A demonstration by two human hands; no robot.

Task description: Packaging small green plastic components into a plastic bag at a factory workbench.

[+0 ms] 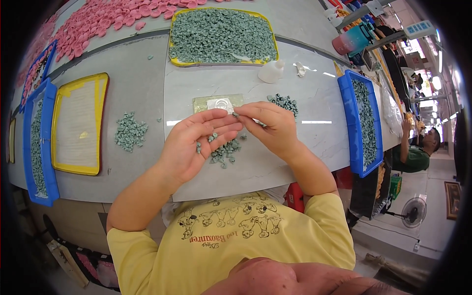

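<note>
My left hand (189,140) is turned palm up, fingers stretched and slightly curled, cradling a few small green pieces (211,138). Its fingertips meet those of my right hand (273,128), which pinches one small green piece (235,114) between thumb and forefinger. Below them a loose pile of green pieces (225,153) lies on the table, partly covered by my left hand. Just beyond my fingers is a greenish flat block (202,104) bearing a clear round dish (222,103). Darker, shiny green pieces (285,104) are heaped beyond my right hand.
A yellow-rimmed tray (221,37) full of green pieces stands at the back, near a white squeeze bottle (271,72). Blue bins (361,125) flank both sides. An empty yellow tray (76,125) and a green heap (131,131) lie left. Pink pieces (113,17) cover the far left.
</note>
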